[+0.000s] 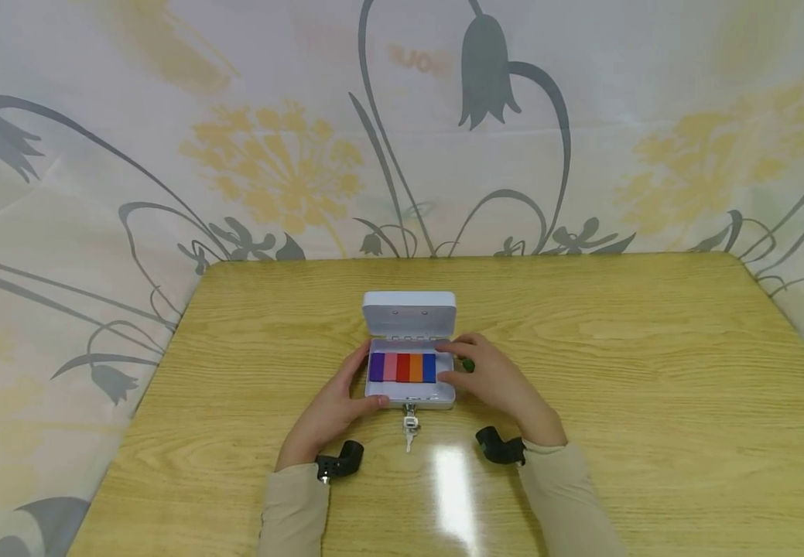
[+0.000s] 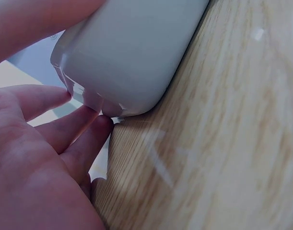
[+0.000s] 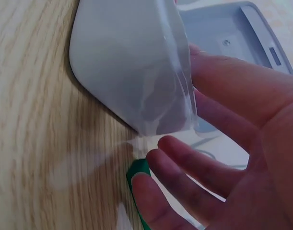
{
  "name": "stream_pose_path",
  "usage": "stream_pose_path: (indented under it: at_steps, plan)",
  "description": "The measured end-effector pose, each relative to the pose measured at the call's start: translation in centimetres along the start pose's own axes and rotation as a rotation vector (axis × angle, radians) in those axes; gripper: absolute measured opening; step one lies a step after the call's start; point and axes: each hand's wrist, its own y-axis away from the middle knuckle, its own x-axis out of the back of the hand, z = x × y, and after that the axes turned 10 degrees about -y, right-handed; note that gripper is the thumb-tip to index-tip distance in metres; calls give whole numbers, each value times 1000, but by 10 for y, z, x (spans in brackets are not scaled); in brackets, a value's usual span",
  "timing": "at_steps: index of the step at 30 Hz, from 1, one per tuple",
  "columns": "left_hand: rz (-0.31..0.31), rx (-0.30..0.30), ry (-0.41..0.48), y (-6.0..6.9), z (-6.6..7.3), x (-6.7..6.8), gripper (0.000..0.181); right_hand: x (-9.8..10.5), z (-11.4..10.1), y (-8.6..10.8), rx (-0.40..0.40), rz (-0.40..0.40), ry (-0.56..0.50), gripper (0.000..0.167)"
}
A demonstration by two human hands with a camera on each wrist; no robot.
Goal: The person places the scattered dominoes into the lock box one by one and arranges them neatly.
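Observation:
A white metal box (image 1: 412, 393) stands with its lid (image 1: 409, 316) raised. In it lies a row of coloured strips (image 1: 404, 368) in purple, pink, red, orange and blue. My left hand (image 1: 335, 410) holds the box's left side, its thumb on the front rim and fingers along the wall. My right hand (image 1: 495, 379) is at the right wall; thumb and index tips reach over the rim beside the blue strip. A green piece (image 3: 138, 166) is outside the box by the right little finger, partly hidden by it. Whether it is held or merely touched is unclear.
Keys (image 1: 410, 429) hang from the lock on the box's front. Clear film (image 3: 177, 72) edges the rim in the right wrist view. The wooden table (image 1: 652, 371) meets a flower-patterned cloth (image 1: 290, 162) at the back.

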Motion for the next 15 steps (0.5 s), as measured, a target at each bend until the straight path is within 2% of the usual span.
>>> stream_pose_path:
  at_steps: [7, 12, 15]
  plan:
    - [2, -2, 1, 0, 0, 0, 89, 7, 3, 2, 5, 19, -2, 39]
    - [2, 3, -3, 0, 0, 0, 90, 13, 8, 3, 48, 59, 8, 28]
    - [1, 9, -8, 0, 0, 0, 90, 17, 11, 4, 63, 79, 5, 26]
